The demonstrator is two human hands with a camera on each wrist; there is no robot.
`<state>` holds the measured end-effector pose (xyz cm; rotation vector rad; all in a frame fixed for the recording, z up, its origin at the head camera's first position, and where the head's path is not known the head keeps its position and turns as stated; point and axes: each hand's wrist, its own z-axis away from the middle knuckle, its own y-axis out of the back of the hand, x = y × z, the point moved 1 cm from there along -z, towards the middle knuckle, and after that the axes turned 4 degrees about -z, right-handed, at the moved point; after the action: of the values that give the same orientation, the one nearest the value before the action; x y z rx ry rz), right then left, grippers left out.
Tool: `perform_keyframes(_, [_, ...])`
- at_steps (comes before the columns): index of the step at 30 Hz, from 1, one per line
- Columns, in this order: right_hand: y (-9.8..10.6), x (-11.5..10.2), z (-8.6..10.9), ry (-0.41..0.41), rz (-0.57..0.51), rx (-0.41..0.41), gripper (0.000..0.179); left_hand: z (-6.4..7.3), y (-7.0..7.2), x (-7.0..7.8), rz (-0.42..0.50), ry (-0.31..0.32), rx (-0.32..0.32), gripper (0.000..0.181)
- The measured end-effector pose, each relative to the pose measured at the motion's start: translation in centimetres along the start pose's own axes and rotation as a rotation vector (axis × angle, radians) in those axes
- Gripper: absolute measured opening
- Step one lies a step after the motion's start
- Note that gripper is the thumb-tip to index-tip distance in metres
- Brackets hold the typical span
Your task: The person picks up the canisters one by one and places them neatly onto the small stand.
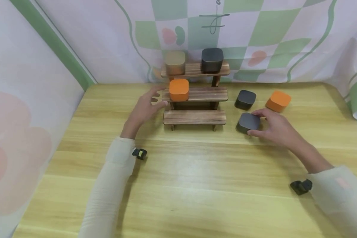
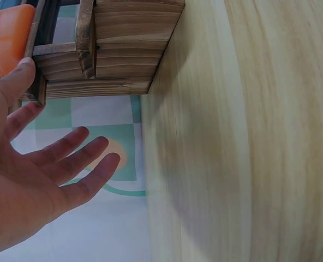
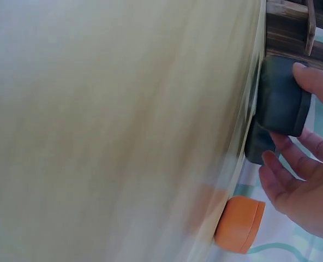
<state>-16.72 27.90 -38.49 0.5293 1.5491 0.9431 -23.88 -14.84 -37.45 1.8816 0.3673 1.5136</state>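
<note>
My right hand (image 1: 275, 129) pinches a rounded black box (image 1: 248, 122) between thumb and fingers, right of a three-step wooden stand (image 1: 194, 117). In the right wrist view the thumb lies on one side of that box and fingertips reach its opposite edge. My left hand (image 1: 145, 107) is at the stand's left end, fingers spread and holding nothing. Its thumb and index fingertip overlap the end of the middle step in the left wrist view, close to an orange box (image 2: 10, 41). That orange box sits at the left of the middle step.
On the top step stand a brownish-gold box (image 1: 175, 62) at left and a black box (image 1: 212, 60) at right. Another black box (image 1: 245, 99) and an orange box (image 1: 278, 101) rest on the wooden table (image 1: 178, 185), behind my right hand. A patterned cloth (image 1: 273, 29) hangs behind the stand.
</note>
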Motion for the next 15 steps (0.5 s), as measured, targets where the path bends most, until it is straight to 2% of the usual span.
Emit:
perform_keyframes(7, [1.0, -1.9, -0.4, 0.049, -0.021, 0.058, 0.068, 0.0, 0.0, 0.1, -0.011, -0.010, 0.000, 0.059])
perform_keyframes(13, [2.6, -3.8, -1.1, 0.074, -0.083, 0.094, 0.067, -0.1, 0.0, 0.0, -0.016, 0.001, -0.009, 0.059])
perform_keyframes(15, [3.0, -4.4, -1.5, 0.095, -0.066, 0.113, 0.067, -0.1, 0.0, 0.0, -0.018, 0.000, -0.007, 0.059])
